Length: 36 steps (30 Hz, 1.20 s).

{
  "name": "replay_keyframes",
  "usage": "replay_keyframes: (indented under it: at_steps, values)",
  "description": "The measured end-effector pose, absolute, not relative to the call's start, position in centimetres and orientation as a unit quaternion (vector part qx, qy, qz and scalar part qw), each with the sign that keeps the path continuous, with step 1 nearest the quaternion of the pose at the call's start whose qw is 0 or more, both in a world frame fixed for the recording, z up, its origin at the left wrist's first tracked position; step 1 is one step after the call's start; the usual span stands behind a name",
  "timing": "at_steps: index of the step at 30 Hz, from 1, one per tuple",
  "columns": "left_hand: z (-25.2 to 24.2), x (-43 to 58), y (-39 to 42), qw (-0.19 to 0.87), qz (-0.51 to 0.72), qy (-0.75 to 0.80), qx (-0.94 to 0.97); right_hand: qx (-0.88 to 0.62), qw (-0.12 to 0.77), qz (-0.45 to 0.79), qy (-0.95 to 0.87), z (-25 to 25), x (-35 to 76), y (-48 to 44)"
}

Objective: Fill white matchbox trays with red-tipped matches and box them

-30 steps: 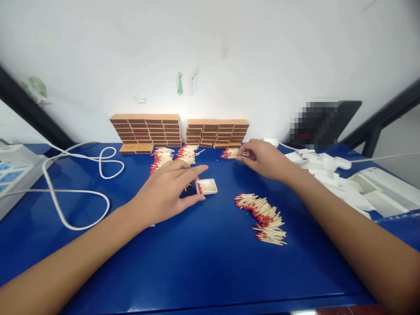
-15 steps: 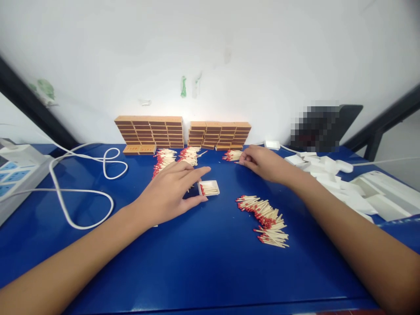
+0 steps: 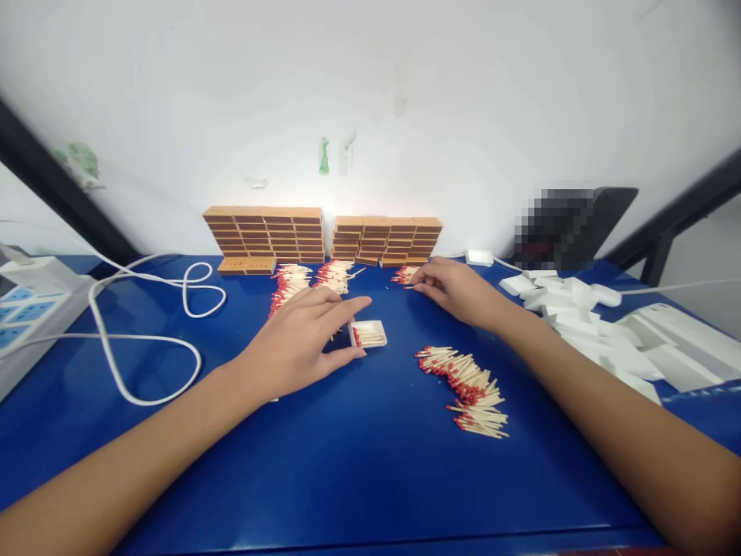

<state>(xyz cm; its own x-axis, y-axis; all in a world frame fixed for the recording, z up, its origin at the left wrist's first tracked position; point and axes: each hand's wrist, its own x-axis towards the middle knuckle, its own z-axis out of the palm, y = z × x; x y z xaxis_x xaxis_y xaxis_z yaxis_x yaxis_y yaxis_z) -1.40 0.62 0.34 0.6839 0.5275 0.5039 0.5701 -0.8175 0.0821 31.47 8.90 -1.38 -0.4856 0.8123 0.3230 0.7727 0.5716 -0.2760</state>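
Observation:
My left hand [image 3: 304, 332] curves around the left end of a small white matchbox tray [image 3: 376, 327], thumb at its near corner and index finger stretched above the far side. Several red-headed matches [image 3: 368, 338] lie inside the tray. My right hand [image 3: 455, 287] reaches farther back, its thumb and fingertips pinched at the right end of a small match pile [image 3: 402, 275]. The fingers cover part of that pile. Two larger match heaps lie beyond my left hand, one on the left [image 3: 292, 279] and one on the right [image 3: 333, 276].
Matchboxes stand stacked along the wall in a left block [image 3: 263, 232] and a right block [image 3: 387, 235]. Another match heap [image 3: 463, 378] lies near my right forearm. White empty trays [image 3: 570, 297] pile up at right. A white cable [image 3: 144, 401] loops beside a power strip [image 3: 35, 309].
My right hand has shifted slightly left, covering more of the small match pile. My left hand and the matchbox tray have stayed in place.

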Motion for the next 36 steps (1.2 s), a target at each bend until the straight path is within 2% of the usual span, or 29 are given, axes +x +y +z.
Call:
replay_keyframes:
  at_steps: [20,32,36]
  values:
    - [0.3,-1.3,0.6,0.042,-0.255,-0.305,-0.917,-0.447,0.217,0.029,-0.868,-1.8,31.6,9.1]
    - [0.3,-1.4,0.6,0.034,-0.252,-0.309,-0.916,-0.463,0.2,0.073,-0.86,-0.9,30.7,8.2]
    - [0.2,-1.4,0.7,0.036,-0.259,-0.303,-0.916,-0.448,0.223,0.08,-0.862,0.1,29.4,6.6]
